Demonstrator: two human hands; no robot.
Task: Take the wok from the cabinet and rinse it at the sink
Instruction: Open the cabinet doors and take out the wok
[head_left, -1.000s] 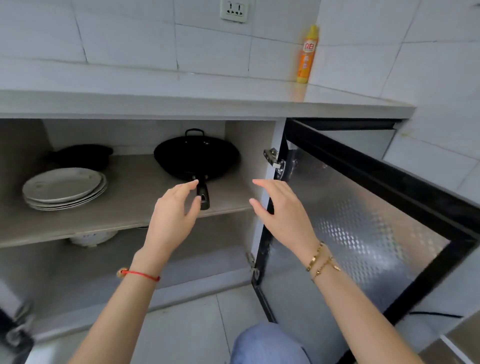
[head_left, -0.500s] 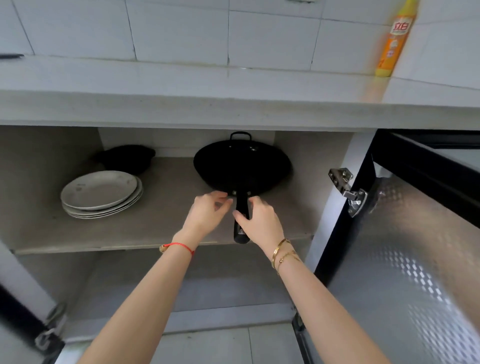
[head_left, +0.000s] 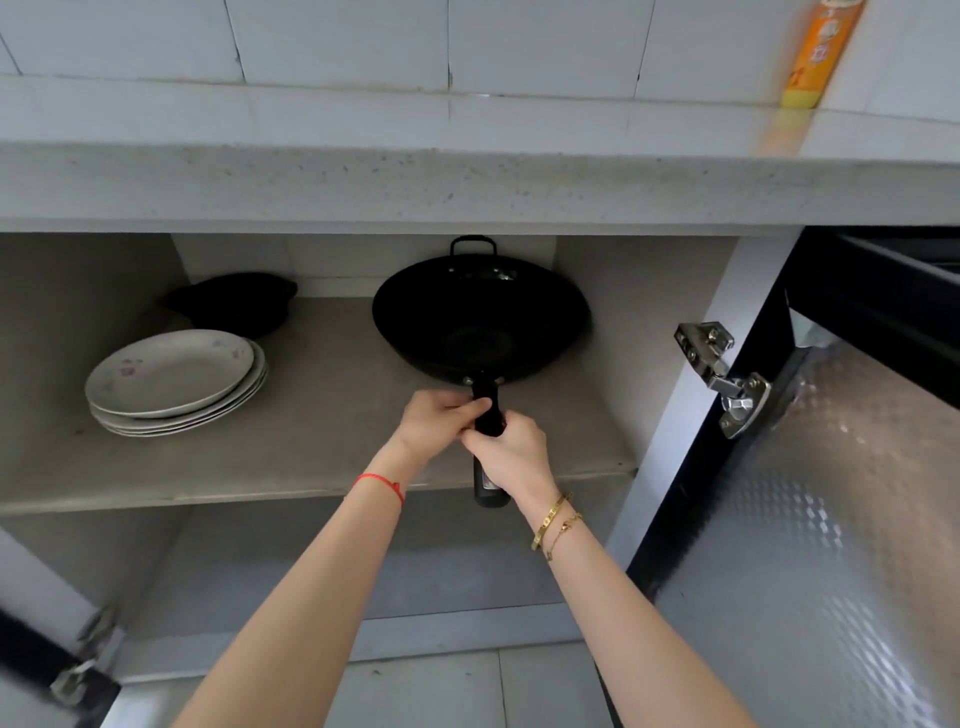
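Observation:
A black wok (head_left: 480, 317) with a small loop handle at its back sits on the upper shelf (head_left: 322, 426) of the open cabinet under the counter. Its long black handle points toward me and sticks out over the shelf's front edge. My left hand (head_left: 439, 418) is wrapped around the handle close to the wok's bowl. My right hand (head_left: 511, 452) grips the same handle just below it. The handle's end shows beneath my right hand. No sink is in view.
A stack of white plates (head_left: 176, 382) lies at the shelf's left, with a dark pot (head_left: 234, 301) behind it. The cabinet door (head_left: 810, 519) stands open on the right, its hinge (head_left: 722, 374) near my right arm. An orange bottle (head_left: 821, 52) stands on the countertop (head_left: 467, 182).
Both hands reached into the cabinet from open positions in front of it and have closed around the wok's handle. The view has moved closer to the shelf.

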